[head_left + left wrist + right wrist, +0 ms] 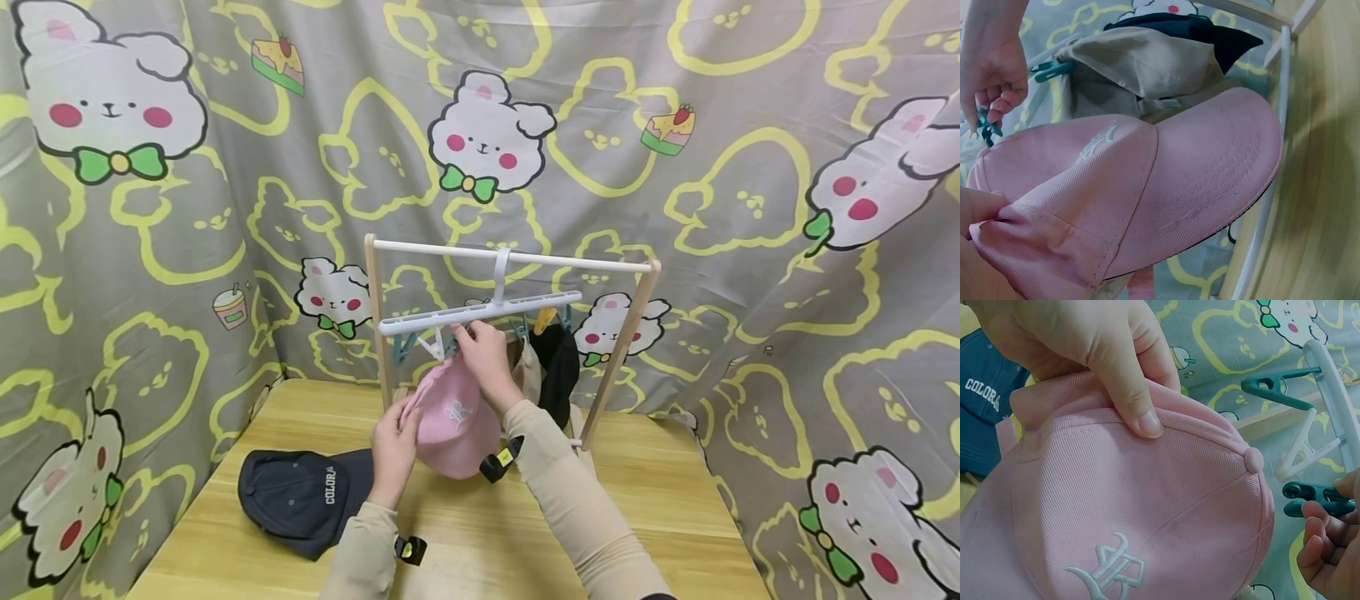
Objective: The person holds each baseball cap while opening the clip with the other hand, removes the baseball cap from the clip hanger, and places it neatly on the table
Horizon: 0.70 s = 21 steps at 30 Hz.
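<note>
My left hand [393,450] pinches the folded side of a pink baseball cap [452,429], thumb on the outside, as the right wrist view shows. The cap hangs brim-down below the left half of a pale grey clip hanger [442,316]. Just above it, my right hand [487,362] pinches a dark green clip [1310,492] between thumb and fingers. In the right wrist view this clip is close beside the button on the cap's crown, with a gap between them. A white clip [1297,447] and another green clip [1279,387] dangle from the hanger nearby.
The hanger hooks over the white bar [577,262] of a wooden rack. Beige [529,371] and black [557,367] caps hang on its right side, by a yellow clip [545,321]. A navy cap [292,496] lies on the wooden table [480,542] at left. Patterned curtains surround the table.
</note>
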Each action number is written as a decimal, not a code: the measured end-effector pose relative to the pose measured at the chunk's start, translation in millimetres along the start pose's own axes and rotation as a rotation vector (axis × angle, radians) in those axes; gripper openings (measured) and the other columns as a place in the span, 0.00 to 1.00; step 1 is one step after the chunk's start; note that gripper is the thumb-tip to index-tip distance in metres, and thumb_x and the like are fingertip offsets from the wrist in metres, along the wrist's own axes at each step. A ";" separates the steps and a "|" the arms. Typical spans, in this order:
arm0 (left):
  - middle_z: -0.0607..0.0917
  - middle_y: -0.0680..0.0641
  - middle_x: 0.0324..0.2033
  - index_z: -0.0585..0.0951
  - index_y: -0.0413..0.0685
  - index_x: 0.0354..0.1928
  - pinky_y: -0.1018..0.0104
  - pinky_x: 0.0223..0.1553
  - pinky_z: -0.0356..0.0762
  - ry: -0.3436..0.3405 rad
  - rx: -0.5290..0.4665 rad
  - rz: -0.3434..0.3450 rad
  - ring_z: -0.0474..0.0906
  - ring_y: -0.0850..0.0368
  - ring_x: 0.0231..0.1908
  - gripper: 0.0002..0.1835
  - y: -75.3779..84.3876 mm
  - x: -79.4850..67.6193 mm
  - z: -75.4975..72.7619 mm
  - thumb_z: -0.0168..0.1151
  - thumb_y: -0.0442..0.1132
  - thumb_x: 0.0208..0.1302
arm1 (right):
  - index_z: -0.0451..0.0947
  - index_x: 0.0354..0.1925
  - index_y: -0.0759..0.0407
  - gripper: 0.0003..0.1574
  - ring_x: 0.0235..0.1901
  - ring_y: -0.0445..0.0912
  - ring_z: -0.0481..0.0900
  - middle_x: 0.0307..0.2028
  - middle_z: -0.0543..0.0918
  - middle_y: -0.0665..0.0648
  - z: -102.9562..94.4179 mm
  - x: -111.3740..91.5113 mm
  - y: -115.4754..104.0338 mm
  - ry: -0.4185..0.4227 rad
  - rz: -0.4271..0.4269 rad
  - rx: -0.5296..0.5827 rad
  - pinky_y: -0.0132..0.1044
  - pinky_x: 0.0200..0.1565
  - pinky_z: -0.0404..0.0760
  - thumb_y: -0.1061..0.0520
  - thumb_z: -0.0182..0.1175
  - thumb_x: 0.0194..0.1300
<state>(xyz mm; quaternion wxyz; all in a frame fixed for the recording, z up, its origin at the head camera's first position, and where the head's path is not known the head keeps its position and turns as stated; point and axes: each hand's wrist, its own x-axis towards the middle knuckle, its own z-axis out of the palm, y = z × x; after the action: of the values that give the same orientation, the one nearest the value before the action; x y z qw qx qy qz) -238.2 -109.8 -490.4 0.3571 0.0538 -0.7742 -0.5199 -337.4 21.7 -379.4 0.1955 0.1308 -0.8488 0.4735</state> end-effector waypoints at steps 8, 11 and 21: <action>0.88 0.40 0.39 0.85 0.43 0.45 0.59 0.38 0.76 -0.013 -0.021 -0.081 0.81 0.49 0.36 0.11 -0.5 -3.3 -4.3 0.66 0.34 0.60 | 0.72 0.19 0.57 0.28 0.19 0.44 0.76 0.18 0.82 0.58 1.1 0.3 6.4 -0.013 0.056 0.032 0.33 0.24 0.71 0.39 0.60 0.66; 0.88 0.41 0.36 0.85 0.44 0.44 0.63 0.36 0.75 -0.013 -0.012 -0.106 0.79 0.51 0.34 0.10 -2.3 -5.2 -6.7 0.66 0.34 0.61 | 0.70 0.18 0.56 0.31 0.19 0.44 0.77 0.18 0.83 0.60 2.6 0.7 8.9 -0.009 0.071 0.035 0.33 0.25 0.71 0.36 0.60 0.65; 0.88 0.42 0.36 0.85 0.46 0.46 0.68 0.35 0.73 -0.012 -0.017 -0.165 0.77 0.53 0.34 0.10 -8.5 -10.8 -16.7 0.65 0.36 0.63 | 0.73 0.17 0.56 0.31 0.18 0.45 0.77 0.14 0.81 0.55 7.9 5.2 3.9 -0.018 0.077 0.041 0.33 0.26 0.72 0.34 0.60 0.63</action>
<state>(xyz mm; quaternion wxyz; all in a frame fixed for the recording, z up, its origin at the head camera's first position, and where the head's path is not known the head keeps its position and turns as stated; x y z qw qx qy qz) -222.5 -121.6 -499.5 0.3090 0.1112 -0.7649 -0.5542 -345.3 16.8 -383.8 0.1665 0.1063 -0.8450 0.4969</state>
